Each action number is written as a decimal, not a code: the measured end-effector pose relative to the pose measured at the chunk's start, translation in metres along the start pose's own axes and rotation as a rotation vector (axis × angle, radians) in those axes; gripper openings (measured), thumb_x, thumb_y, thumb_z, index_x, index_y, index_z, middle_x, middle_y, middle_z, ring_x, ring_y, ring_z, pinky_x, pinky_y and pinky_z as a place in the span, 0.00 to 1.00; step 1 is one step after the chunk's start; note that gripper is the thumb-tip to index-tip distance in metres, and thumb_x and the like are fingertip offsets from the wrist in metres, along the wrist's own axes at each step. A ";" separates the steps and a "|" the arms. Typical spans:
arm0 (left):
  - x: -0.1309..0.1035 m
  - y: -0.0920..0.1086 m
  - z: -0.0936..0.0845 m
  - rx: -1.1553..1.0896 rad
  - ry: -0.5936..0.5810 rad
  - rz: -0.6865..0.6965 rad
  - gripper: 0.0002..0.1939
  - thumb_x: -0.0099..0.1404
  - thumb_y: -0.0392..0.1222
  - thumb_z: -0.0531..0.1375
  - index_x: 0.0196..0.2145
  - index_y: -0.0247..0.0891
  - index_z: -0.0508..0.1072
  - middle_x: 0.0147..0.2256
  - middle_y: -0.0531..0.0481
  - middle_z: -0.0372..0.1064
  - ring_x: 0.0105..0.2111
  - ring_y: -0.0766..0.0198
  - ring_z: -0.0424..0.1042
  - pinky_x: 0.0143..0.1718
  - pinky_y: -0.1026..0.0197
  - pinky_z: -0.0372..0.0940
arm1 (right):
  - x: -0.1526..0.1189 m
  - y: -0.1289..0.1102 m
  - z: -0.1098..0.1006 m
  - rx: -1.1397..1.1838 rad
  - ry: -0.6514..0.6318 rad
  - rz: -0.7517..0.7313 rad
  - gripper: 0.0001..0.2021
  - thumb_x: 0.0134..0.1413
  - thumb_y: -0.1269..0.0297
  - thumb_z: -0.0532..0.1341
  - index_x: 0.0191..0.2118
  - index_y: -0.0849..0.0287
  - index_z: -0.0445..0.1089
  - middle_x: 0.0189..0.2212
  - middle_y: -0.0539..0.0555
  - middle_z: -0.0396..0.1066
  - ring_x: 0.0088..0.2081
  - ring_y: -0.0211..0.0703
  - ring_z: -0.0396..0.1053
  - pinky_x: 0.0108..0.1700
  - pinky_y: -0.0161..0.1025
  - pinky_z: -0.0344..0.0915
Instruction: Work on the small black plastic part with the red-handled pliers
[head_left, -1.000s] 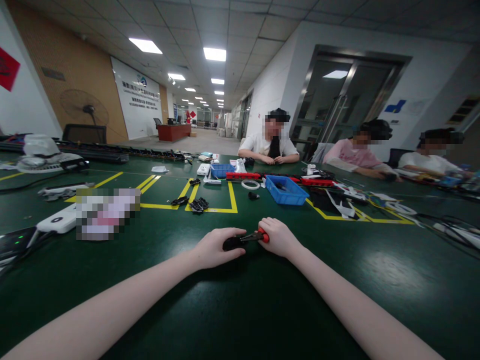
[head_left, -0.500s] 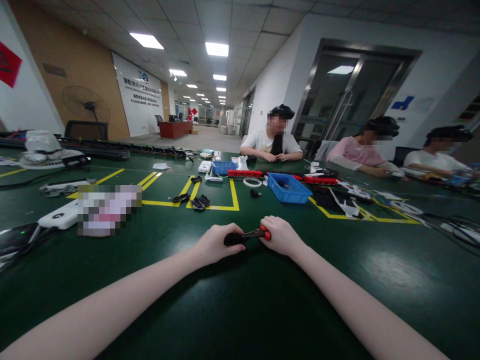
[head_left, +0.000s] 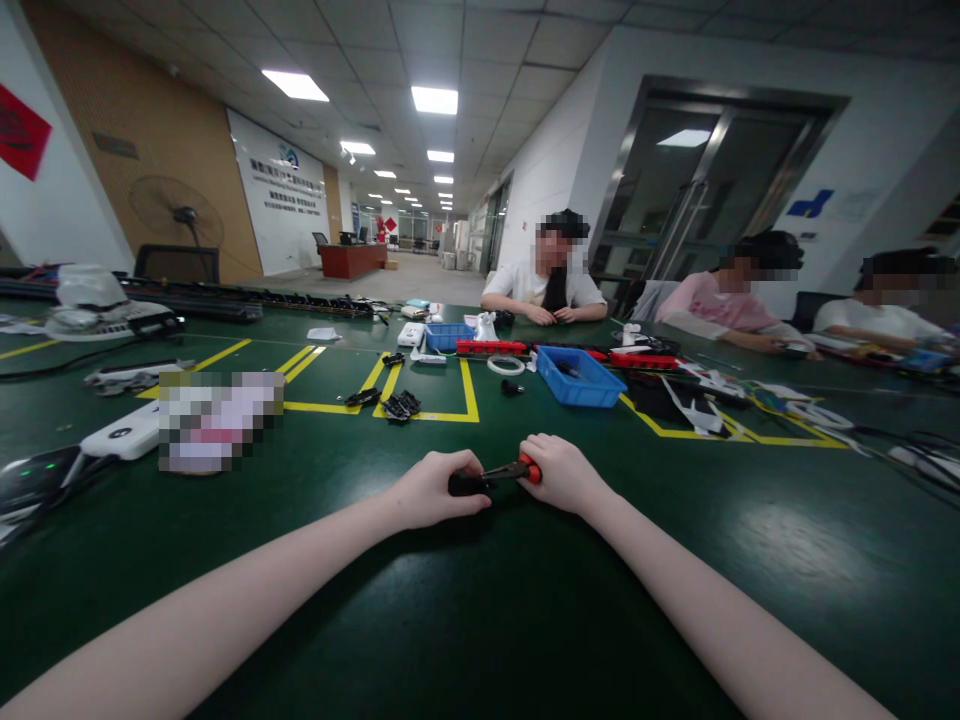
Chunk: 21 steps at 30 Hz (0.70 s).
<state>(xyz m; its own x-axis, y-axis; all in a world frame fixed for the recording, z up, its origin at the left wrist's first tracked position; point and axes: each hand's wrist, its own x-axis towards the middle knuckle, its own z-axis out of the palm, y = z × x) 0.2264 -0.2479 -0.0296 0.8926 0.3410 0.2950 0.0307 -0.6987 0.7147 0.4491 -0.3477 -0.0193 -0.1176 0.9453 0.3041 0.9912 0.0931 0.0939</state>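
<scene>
A broad green table [head_left: 487, 620] filled the room's foreground, with three people seated along its far side, a person in a white shirt [head_left: 544, 290] facing us. An open blue bin [head_left: 604, 390] sat beyond the worker's bare hands. The right hand [head_left: 561, 474] was wrapped around the red handles of a pair of pliers [head_left: 504, 470], whose metal nose pointed toward the left hand. A cluster of black parts [head_left: 401, 405] lay beside yellow tape. Smallest, a black piece [head_left: 466, 485] was pinched between the left hand's [head_left: 431, 490] thumb and fingers, at the pliers' tip.
</scene>
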 end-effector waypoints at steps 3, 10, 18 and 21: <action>0.000 -0.001 0.001 0.030 0.015 0.001 0.13 0.58 0.46 0.64 0.38 0.37 0.71 0.35 0.52 0.72 0.34 0.64 0.70 0.35 0.64 0.63 | 0.000 0.000 0.000 0.004 -0.012 0.004 0.06 0.48 0.65 0.62 0.28 0.57 0.63 0.30 0.53 0.68 0.31 0.41 0.64 0.34 0.37 0.57; 0.000 -0.003 0.001 0.101 0.025 -0.021 0.14 0.58 0.47 0.63 0.40 0.39 0.70 0.35 0.53 0.72 0.33 0.64 0.70 0.33 0.64 0.62 | 0.001 -0.001 -0.002 0.004 -0.035 0.023 0.06 0.48 0.66 0.62 0.27 0.57 0.63 0.29 0.52 0.68 0.30 0.40 0.64 0.34 0.36 0.57; 0.000 -0.005 0.001 0.130 0.035 -0.042 0.14 0.59 0.46 0.63 0.41 0.40 0.70 0.36 0.53 0.73 0.34 0.63 0.71 0.33 0.64 0.63 | 0.001 -0.001 -0.002 -0.007 -0.030 0.035 0.07 0.48 0.66 0.62 0.27 0.56 0.63 0.28 0.51 0.68 0.30 0.40 0.64 0.33 0.36 0.57; 0.000 -0.002 0.000 0.110 0.025 -0.038 0.14 0.60 0.47 0.62 0.42 0.39 0.70 0.36 0.52 0.73 0.34 0.63 0.71 0.34 0.63 0.63 | 0.001 -0.001 -0.002 -0.010 -0.023 0.034 0.07 0.48 0.66 0.62 0.27 0.56 0.62 0.28 0.51 0.67 0.30 0.40 0.64 0.32 0.36 0.57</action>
<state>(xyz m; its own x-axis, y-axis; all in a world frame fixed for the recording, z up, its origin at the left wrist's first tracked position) 0.2264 -0.2462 -0.0314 0.8783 0.3834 0.2858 0.1149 -0.7493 0.6521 0.4477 -0.3480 -0.0168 -0.0828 0.9549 0.2852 0.9939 0.0581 0.0940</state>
